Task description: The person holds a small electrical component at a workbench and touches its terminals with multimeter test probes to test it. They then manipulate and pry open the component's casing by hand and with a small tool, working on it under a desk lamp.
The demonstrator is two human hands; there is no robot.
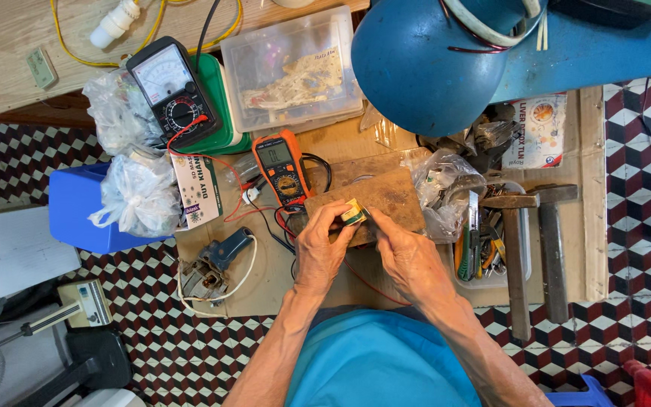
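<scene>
Both my hands meet over a worn wooden block (386,194) on the low work board. My left hand (322,247) pinches a small yellow-and-green component (353,212) between thumb and fingers. My right hand (408,255) touches the same component from the right, fingertips against it. What lies under my palms is hidden. An orange digital multimeter (282,167) with red and black leads lies just left of the block. A black analog meter (173,89) stands further back on the left.
A clear plastic box (293,69) sits behind the meters, a blue lamp shade (427,60) at top centre. Two hammers (518,249) and a tray of hand tools (484,249) lie right. Plastic bags (137,192), a blue bin (77,211) and a motor part (220,264) lie left.
</scene>
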